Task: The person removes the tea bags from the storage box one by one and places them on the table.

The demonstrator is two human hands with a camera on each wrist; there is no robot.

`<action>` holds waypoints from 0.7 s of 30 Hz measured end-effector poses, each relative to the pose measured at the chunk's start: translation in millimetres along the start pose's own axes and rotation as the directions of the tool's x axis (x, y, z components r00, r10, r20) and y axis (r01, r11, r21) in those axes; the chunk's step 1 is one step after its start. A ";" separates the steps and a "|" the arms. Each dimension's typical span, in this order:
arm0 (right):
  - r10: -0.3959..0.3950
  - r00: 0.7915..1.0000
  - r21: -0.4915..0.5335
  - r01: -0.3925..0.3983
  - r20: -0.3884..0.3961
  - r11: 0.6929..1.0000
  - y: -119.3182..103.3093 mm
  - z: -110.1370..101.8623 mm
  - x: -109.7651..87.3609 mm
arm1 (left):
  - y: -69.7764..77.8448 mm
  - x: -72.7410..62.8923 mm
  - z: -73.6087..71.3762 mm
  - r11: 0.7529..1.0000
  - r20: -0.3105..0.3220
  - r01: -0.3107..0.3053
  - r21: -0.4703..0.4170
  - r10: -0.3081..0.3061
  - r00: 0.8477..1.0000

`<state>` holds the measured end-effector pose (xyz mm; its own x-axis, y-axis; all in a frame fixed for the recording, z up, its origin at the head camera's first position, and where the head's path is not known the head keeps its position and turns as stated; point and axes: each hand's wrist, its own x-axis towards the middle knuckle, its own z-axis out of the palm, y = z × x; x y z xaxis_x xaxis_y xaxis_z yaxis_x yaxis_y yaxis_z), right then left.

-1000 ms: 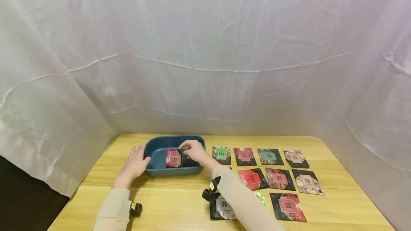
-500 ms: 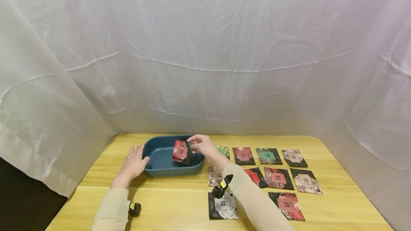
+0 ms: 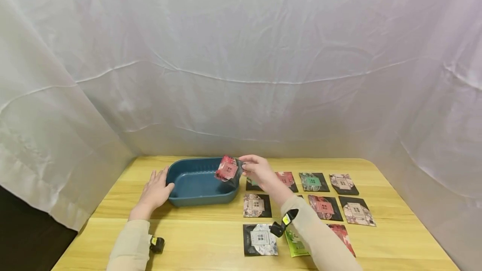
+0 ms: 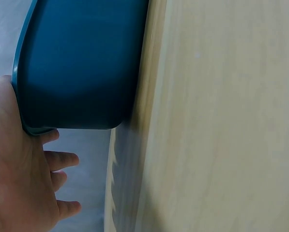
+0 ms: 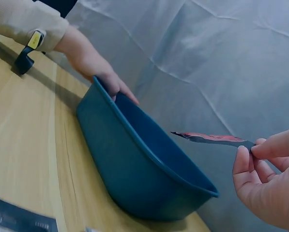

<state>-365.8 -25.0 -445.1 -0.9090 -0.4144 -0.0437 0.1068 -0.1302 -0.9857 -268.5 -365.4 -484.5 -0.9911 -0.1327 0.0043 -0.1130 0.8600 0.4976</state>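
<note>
My right hand (image 3: 259, 172) pinches a red-and-black sachet (image 3: 228, 169) by its dark edge, between thumb and fingers. The sachet hangs above the right end of a blue plastic basin (image 3: 199, 200); in the right wrist view the sachet (image 5: 209, 138) appears nearly edge-on, apart from the basin rim (image 5: 149, 153). My left hand (image 3: 156, 190) rests against the basin's left end with fingers spread and fairly straight, thumb at the rim. The left wrist view has that hand (image 4: 23, 169) touching the basin's corner (image 4: 81, 72). No sachet shows inside the basin.
Several sachets lie in rows at the right, including a green-labelled one (image 3: 314, 182), a pale one (image 3: 357, 211) and a black-and-white one (image 3: 260, 239). A lime-green packet (image 3: 295, 244) is partly under the right forearm. Grey cloth (image 3: 241, 74) hangs behind the wooden table (image 3: 203, 237).
My right hand has lifted the red-and-black sachet from inside the basin and carried it up and right, over the rim. The left hand has stayed at the basin's left end.
</note>
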 end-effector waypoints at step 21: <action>0.033 0.996 0.102 -0.025 -0.082 0.995 -18.9 -105.8 -91.3 | 2.0 1.3 2.4 1.000 -0.002 0.000 -0.018 -0.001 1.000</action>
<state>-327.4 110.6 -439.6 -0.9351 -0.3428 -0.0896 0.1696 -0.2108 -0.9627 -270.2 -362.7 -485.6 -0.9909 -0.1343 0.0061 -0.1122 0.8512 0.5128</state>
